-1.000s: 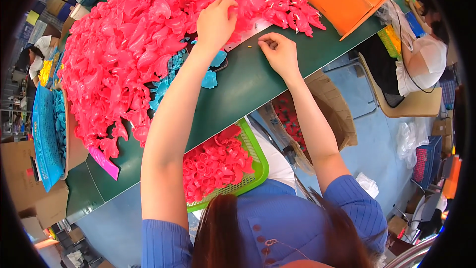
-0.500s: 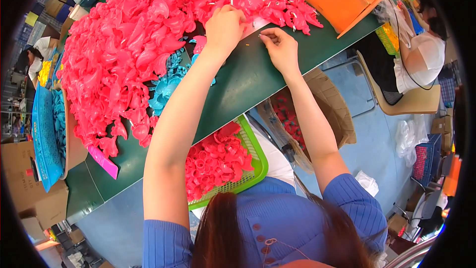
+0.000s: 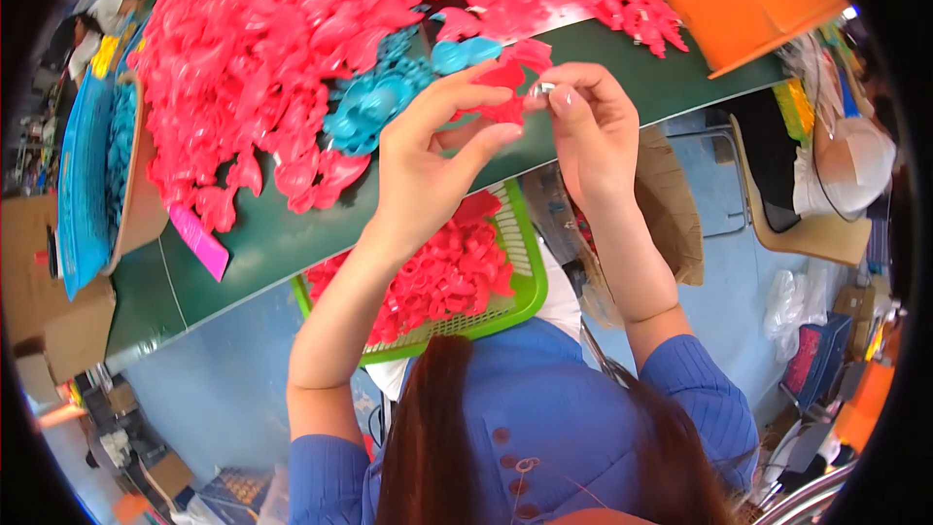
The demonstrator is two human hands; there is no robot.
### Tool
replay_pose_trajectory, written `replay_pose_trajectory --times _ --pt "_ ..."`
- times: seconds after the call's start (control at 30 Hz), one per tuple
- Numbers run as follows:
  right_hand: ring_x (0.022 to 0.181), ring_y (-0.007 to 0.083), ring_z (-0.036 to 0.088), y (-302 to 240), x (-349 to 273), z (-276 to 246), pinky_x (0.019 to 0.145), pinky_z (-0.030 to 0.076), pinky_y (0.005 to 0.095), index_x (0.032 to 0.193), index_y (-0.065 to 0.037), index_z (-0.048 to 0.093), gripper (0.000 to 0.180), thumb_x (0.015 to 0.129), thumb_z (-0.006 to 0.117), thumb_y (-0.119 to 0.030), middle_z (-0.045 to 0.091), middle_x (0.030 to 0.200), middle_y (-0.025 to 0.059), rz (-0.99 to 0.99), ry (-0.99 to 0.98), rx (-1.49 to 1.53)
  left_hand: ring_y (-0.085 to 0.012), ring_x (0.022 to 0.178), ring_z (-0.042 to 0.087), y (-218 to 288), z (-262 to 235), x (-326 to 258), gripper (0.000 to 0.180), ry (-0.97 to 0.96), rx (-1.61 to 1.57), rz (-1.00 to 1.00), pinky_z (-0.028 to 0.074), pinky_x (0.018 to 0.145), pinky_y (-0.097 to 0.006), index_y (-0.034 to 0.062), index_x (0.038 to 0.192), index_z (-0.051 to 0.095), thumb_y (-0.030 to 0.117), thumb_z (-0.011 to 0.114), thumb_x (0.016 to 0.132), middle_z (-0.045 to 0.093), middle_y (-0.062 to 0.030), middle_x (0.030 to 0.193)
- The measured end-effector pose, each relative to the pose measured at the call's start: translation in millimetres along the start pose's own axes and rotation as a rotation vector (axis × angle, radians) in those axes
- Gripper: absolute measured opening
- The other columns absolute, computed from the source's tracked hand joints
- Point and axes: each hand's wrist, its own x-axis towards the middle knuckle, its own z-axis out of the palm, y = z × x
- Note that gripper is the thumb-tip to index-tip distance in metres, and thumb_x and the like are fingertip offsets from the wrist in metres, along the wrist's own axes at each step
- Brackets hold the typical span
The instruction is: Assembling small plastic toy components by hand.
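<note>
My left hand [image 3: 420,160] grips a curved, glossy pink plastic piece [image 3: 501,87] between thumb and fingers, above the front part of the green table [image 3: 530,141]. Close beside it, my right hand [image 3: 601,136] pinches a small silvery metal piece [image 3: 542,89] at the edge of the pink piece. Whether the two touch I cannot tell. Behind both hands spreads a large heap of similar pink pieces [image 3: 262,49], with several blue plastic pieces [image 3: 374,107] at its front edge.
A green basket [image 3: 530,301] of pink parts sits at my lap. An orange bin [image 3: 743,0] stands at the table's far right, a blue basket [image 3: 86,199] at the left. An open cardboard box [image 3: 675,194] is below the table. Another person [image 3: 846,170] sits at right.
Both hands have come back from the heap's edge toward me and closer together. A pink piece is now in my left hand, and the silvery piece shows in my right fingers.
</note>
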Motion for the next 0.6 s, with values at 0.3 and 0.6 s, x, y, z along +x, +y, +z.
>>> replay_pose_trajectory --times 0.3,0.6 --pt "0.086 0.0174 0.060 25.8 -47.9 66.9 0.075 0.052 0.0279 0.093 0.006 0.060 0.014 0.080 0.057 0.009 0.059 0.092 0.0124 0.092 -0.202 -0.175 -0.0132 0.093 0.057 3.9 -35.2 -77.0 0.015 0.543 -0.178 -0.177 0.053 0.076 -0.024 -0.0048 0.090 0.059 -0.008 0.064 0.076 0.056 -0.0083 0.096" --pt "0.083 0.0171 0.061 38.5 -63.4 83.9 0.074 0.053 0.0275 0.093 0.006 0.061 0.015 0.079 0.057 0.011 0.058 0.093 0.0128 0.042 -0.249 -0.329 -0.0120 0.083 0.057 9.6 -48.7 -86.7 0.017 0.695 -0.413 -0.256 0.054 0.069 -0.025 -0.0033 0.091 0.053 -0.009 0.061 0.077 0.057 -0.0074 0.091"
